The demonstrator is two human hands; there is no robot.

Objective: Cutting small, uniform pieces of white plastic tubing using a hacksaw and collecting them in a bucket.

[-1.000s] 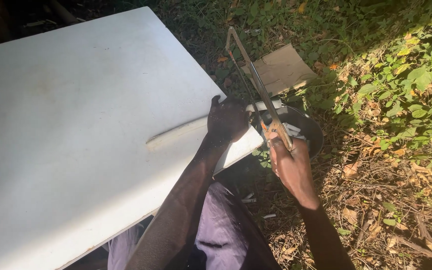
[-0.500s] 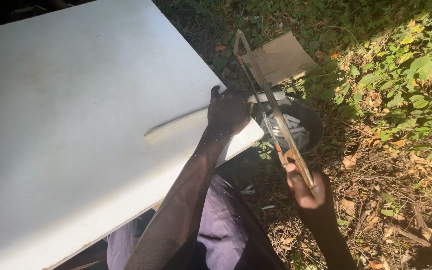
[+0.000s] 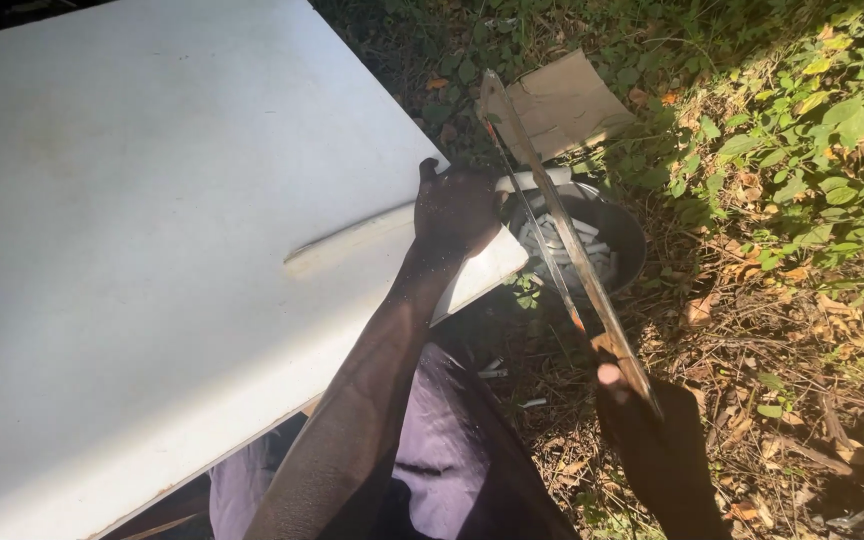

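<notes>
My left hand [image 3: 455, 210] presses a pale, thin pipe [image 3: 372, 232] flat against the white board [image 3: 152, 250], close to the board's right edge. The pipe's end sticks out past the edge over a dark round bowl [image 3: 622, 235]. My right hand [image 3: 642, 420] grips the handle of a hacksaw [image 3: 562, 240]. The saw's frame runs diagonally from my right hand up and left, its blade crossing the pipe's overhanging end just right of my left hand. Inside the bowl lie several short white cut pieces [image 3: 557, 240].
A piece of brown cardboard [image 3: 562, 100] lies on the ground behind the bowl. Green plants [image 3: 812, 120], dry leaves and twigs [image 3: 802, 400] cover the ground to the right. My purple-clad legs [image 3: 452, 470] are under the board's near edge.
My right hand has drawn the hacksaw back toward me, down and to the right. The left hand stays pressed on the pipe.
</notes>
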